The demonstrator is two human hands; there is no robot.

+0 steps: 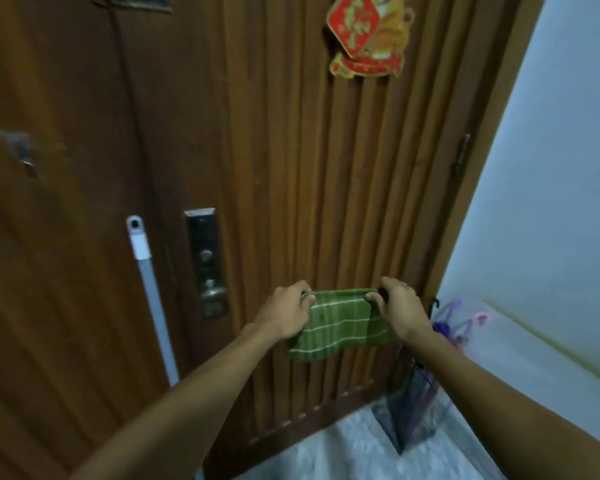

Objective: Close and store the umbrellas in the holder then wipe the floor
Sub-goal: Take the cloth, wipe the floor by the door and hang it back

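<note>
Two hands hold a green cloth [340, 323] up in front of a brown wooden door [309, 174]. The left hand [286, 311] pinches the cloth's upper left corner between thumb and curled fingers, and the right hand [397, 306] pinches the upper right corner the same way, so the top edge is drawn out between them. The cloth is checked with thin pale lines and hangs down from the hands, its lower edge wavy and loose, clear of the floor.

Below the right forearm, in the corner where the door meets the pale wall [551, 202], stands an umbrella holder [409, 414] on the light, speckled floor [343, 448]. Umbrella handles [454, 317], purple and pink with one dark hook, stick out of its top just beside the right wrist; blur hides how many there are.

On the door, to the left of the hands, sits a metal lock plate [207, 261] with a knob. Further left a white pole [149, 292] leans against a second wooden panel [49, 202]. High on the door hangs a red and gold decoration [364, 36].
</note>
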